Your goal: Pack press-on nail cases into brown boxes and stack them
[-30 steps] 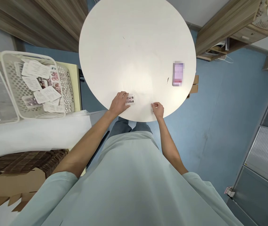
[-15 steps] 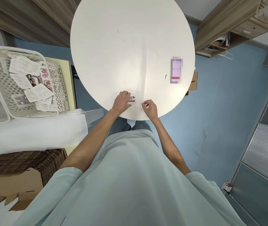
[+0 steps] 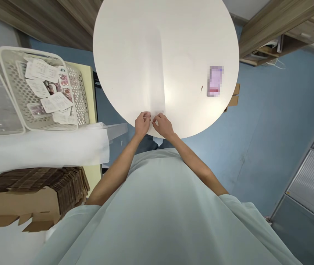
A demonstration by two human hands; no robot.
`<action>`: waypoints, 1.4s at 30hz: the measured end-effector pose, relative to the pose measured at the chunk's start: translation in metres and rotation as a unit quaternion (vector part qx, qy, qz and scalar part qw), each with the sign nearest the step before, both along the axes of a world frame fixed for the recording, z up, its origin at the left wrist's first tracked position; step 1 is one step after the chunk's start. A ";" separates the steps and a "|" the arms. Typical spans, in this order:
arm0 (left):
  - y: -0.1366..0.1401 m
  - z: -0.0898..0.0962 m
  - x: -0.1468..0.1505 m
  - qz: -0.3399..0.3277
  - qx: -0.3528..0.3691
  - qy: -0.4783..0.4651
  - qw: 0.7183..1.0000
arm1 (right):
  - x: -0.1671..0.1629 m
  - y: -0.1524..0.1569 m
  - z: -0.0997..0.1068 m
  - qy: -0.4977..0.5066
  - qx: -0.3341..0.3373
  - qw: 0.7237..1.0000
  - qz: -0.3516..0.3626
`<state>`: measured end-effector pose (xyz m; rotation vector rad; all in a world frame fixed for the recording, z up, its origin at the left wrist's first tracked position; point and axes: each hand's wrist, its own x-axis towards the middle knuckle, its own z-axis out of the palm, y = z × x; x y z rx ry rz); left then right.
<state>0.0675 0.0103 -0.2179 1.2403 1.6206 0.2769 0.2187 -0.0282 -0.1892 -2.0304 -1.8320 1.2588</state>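
Note:
At the near edge of the round white table, my two hands are close together. My left hand is closed, with a thin pale edge at its fingertips; this looks like the small clear packet of dark round pieces, turned edge-on and mostly hidden. Just to the right, my right hand has its thumb and fingers pinched together beside the left fingertips. Whatever it grips, if anything, is too small to make out.
A blurred pink-purple rectangular item lies on the table's right side, near a small dark mark. To the left stands a white basket of carded packets. Below it are white sheeting and stacked flat cardboard.
My left hand has lifted the packet off the tabletop and turned it so its face is hidden. My right hand has moved left, up to the left fingertips. The view has shifted slightly.

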 end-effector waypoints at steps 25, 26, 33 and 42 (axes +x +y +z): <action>0.007 -0.019 0.021 -0.016 -0.015 0.155 0.988 | 0.036 0.004 -0.025 -0.002 -0.084 0.968 -0.238; 0.007 -0.019 0.022 -0.022 -0.019 0.160 0.987 | 0.035 0.004 -0.025 0.002 -0.088 0.968 -0.236; 0.004 -0.018 0.024 -0.033 0.092 0.189 0.977 | 0.030 0.007 -0.024 0.003 -0.108 0.966 -0.234; -0.005 0.009 0.017 -0.342 0.195 0.009 0.919 | 0.033 0.003 -0.032 0.026 -0.087 0.966 -0.243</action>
